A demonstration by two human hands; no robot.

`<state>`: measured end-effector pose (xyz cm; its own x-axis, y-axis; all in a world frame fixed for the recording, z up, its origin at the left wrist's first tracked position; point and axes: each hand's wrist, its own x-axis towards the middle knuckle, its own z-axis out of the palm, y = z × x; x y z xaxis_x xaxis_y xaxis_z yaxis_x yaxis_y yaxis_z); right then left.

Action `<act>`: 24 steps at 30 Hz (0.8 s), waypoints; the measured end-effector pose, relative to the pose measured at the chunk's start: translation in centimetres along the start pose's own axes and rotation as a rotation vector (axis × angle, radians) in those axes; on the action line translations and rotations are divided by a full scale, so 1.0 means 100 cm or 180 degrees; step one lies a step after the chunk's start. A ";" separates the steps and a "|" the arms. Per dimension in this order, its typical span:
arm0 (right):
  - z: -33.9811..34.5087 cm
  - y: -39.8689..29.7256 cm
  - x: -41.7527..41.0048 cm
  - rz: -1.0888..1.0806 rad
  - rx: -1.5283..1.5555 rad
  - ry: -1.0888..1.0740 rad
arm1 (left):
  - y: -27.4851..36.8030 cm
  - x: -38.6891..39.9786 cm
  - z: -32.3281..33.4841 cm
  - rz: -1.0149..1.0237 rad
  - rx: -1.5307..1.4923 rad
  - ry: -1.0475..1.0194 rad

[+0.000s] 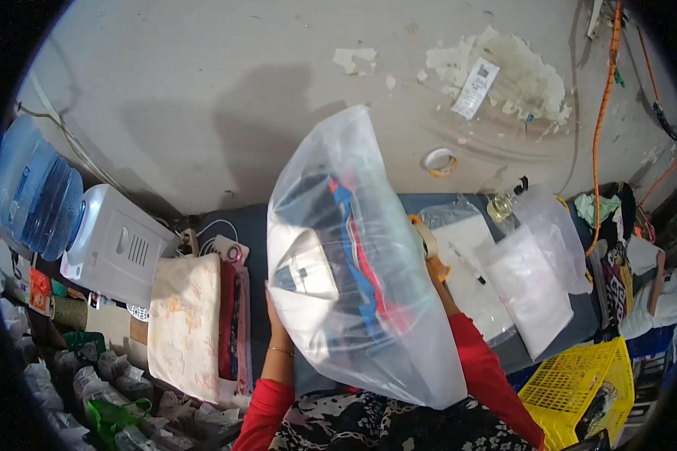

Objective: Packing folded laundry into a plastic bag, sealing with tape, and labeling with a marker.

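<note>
A large translucent plastic bag (366, 265) stands in front of me, with dark, blue and red fabric inside it and a pale panel at its left. My left hand (276, 315) lies against the bag's lower left side, its fingers mostly hidden behind the plastic. At the bag's right side is my right hand (435, 276), largely covered by the bag, so its grip does not show. A tape dispenser (427, 237) with a tape roll is close to that hand. White sheets in clear plastic (468, 253) lie to the right with a pen (467, 262) on them.
Folded cloths (186, 324) and a water dispenser (121, 239) stand at left. Plastic bags (533, 287) and a small bottle (500, 207) are on the table's right. A yellow plastic crate (570, 389) sits lower right. An orange rope (603, 113) hangs before the wall.
</note>
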<state>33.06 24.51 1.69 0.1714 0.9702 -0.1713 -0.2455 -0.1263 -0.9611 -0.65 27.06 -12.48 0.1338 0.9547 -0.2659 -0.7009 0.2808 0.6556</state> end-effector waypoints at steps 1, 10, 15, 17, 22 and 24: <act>-0.001 0.000 0.005 0.0035 -0.0060 -0.0017 | 0.003 -0.010 0.010 -0.0030 0.0002 0.0025; -0.005 0.012 -0.019 0.0198 -0.0490 -0.0391 | -0.002 -0.064 0.060 0.0675 0.0500 0.0272; 0.002 0.013 -0.032 0.0159 -0.0622 -0.0655 | 0.014 -0.100 0.087 0.0906 0.0708 0.0264; -0.011 0.012 -0.035 0.0106 -0.0603 -0.0648 | 0.018 -0.122 0.132 0.2596 0.2311 0.0398; -0.040 -0.029 -0.067 -0.1502 -0.0381 -0.1688 | 0.057 -0.181 0.180 0.3760 0.5629 -0.1488; -0.037 -0.043 -0.071 -0.2113 -0.0979 -0.1869 | 0.051 -0.188 0.205 0.3907 0.6118 -0.1465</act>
<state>36.44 17.41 6.21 -0.3436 0.8018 0.4889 0.0071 0.5228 -0.8524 7.56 12.61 10.34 0.6017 0.5608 0.5686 0.6442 -0.7617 0.0695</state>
